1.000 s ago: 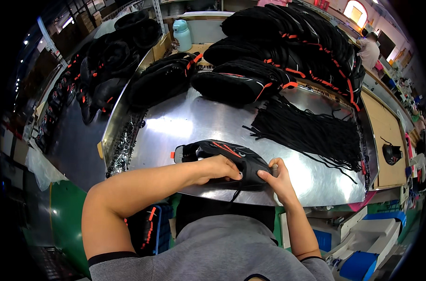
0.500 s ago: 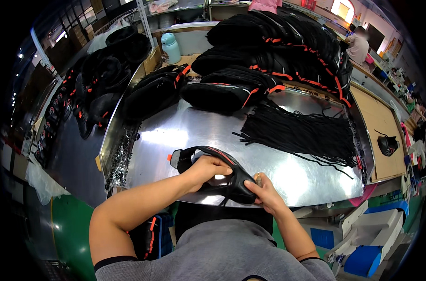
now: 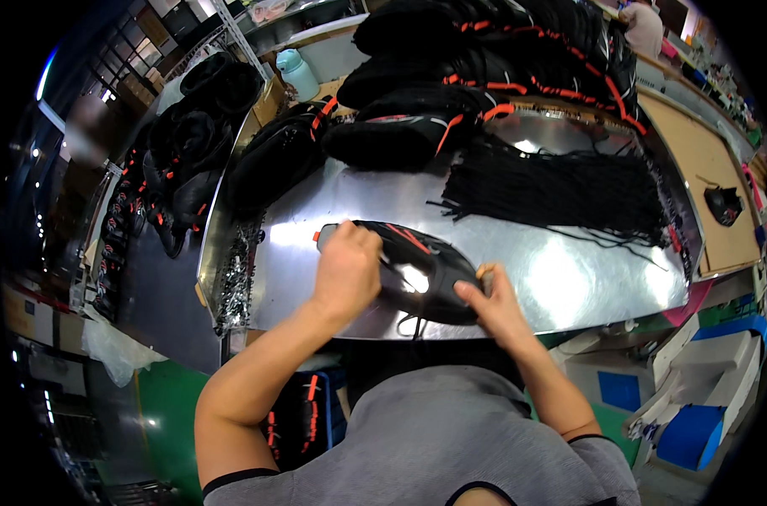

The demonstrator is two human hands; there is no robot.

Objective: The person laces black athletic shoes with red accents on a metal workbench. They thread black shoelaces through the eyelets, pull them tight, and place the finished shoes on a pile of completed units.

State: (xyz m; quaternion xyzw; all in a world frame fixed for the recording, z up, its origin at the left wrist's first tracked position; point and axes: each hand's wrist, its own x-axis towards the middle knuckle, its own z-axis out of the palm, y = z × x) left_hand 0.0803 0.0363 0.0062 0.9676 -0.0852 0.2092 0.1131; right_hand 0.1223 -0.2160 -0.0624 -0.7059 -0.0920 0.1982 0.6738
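A black shoe upper [image 3: 441, 282] with orange-red stripes lies tilted over the near edge of the metal table. My right hand [image 3: 495, 305] grips its toe end, the thumb on top and a finger round the far side. Closed in a fist, my left hand [image 3: 347, 270] is above the heel end and partly covers it. A thin black shoelace [image 3: 388, 263] runs from this fist toward the upper; the part inside the fingers is hidden. A loose lace end hangs below the upper. Farther back on the right lies a flat bundle of black laces [image 3: 560, 190].
Black uppers with orange trim [image 3: 484, 76] are stacked along the back of the metal table [image 3: 316, 299]. More uppers [image 3: 193, 135] are heaped on a side table at left. A light-blue bottle [image 3: 297, 76] stands behind. Cardboard [image 3: 695, 169] borders the right side.
My left hand has moved from the upper's opening to above the heel end and closed into a fist. The right hand still grips the toe. The view has shifted a little.
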